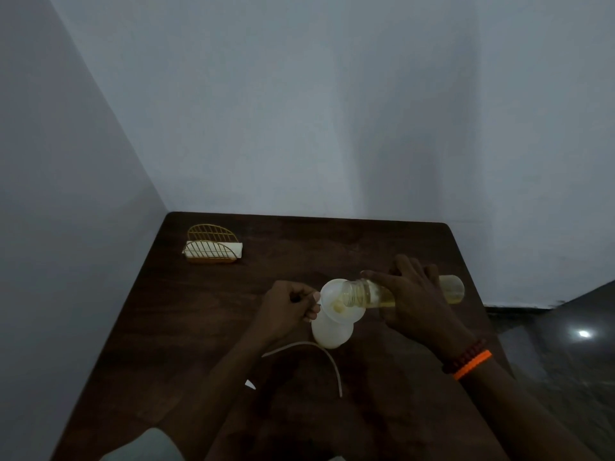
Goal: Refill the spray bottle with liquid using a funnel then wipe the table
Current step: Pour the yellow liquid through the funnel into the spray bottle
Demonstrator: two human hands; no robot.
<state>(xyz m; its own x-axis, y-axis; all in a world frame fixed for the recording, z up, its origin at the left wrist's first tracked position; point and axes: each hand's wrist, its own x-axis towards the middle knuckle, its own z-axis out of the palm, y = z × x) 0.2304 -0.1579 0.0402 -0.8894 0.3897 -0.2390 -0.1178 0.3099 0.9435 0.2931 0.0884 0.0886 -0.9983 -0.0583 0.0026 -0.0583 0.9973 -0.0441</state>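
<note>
At mid-table: white spray bottle point(331, 332), upright, head off, with a white funnel point(341, 302) seated in its neck. Left hand point(290, 307) pinches the funnel's rim between thumb and fingers. Right hand point(412, 299) wraps a clear bottle point(452, 289) tipped nearly flat, mouth over the funnel bowl; yellow liquid lies along its lower side and pools in the funnel. Dip tube point(324, 356) curves on the dark table point(199, 327) just beside the spray bottle. Far left corner: wire holder point(213, 246) with napkins.
</note>
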